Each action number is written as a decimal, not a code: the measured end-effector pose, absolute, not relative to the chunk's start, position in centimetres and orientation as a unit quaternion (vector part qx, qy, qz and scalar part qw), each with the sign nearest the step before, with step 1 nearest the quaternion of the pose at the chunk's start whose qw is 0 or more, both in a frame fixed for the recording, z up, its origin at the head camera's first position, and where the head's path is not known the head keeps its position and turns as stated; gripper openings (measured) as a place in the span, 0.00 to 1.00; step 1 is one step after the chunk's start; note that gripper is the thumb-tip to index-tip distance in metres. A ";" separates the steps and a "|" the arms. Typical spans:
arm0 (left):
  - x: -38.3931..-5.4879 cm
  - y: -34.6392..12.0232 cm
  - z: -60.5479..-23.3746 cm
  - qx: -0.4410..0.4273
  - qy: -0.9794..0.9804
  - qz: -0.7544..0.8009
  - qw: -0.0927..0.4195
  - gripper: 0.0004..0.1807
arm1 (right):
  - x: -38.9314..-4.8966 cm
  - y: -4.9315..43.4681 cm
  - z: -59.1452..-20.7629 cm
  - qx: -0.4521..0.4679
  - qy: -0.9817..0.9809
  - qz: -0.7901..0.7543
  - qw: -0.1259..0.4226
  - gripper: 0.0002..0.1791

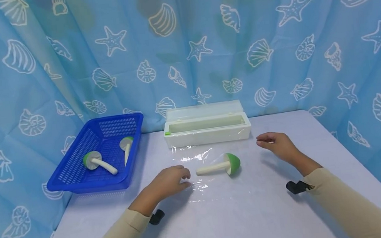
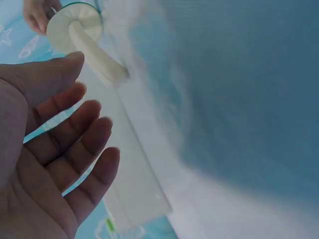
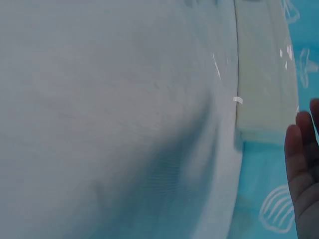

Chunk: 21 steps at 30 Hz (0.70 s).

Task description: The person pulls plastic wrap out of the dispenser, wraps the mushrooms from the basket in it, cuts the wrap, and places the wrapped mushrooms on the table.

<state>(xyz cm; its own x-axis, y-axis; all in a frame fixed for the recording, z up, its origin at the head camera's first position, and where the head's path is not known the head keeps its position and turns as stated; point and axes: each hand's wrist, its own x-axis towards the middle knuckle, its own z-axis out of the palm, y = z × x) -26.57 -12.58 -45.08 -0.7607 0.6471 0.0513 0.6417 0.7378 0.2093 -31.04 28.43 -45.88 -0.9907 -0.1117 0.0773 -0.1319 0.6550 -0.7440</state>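
A mushroom-shaped object with a green cap and a pale stem lies on its side on a sheet of clear plastic film. Just left of the stem's end is my left hand, its fingers loosely bent with nothing between them; the left wrist view shows the mushroom beyond the thumb. My right hand hovers right of the film, apart from the mushroom, and appears to hold nothing. Behind the film stands a white film dispenser box, its lid raised. The right wrist view shows only some fingers.
On the left stands a blue plastic basket with two more green-capped mushrooms inside. A white cloth covers the table. A blue curtain with shell and starfish prints hangs behind and at the sides.
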 end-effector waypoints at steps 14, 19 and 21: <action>-24.1 -15.4 -46.2 0.361 0.920 0.109 0.106 0.15 | -24.0 25.7 -47.8 0.240 -0.947 0.168 -0.132 0.25; -24.1 -15.6 -46.8 0.397 0.910 0.099 0.066 0.05 | -23.4 25.3 -47.9 0.250 -0.952 0.133 -0.113 0.12; -23.9 -15.7 -46.9 0.407 0.907 0.094 0.048 0.04 | -23.2 25.4 -47.8 0.266 -0.951 0.127 -0.098 0.10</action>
<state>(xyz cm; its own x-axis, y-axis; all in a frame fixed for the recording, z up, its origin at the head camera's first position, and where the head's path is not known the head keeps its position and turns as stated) -23.94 -15.65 -46.88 -0.6636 0.7480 -0.0106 0.7299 0.6505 0.2101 -23.17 25.38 -47.83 -0.8395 -0.5302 -0.1188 -0.4806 0.8266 -0.2928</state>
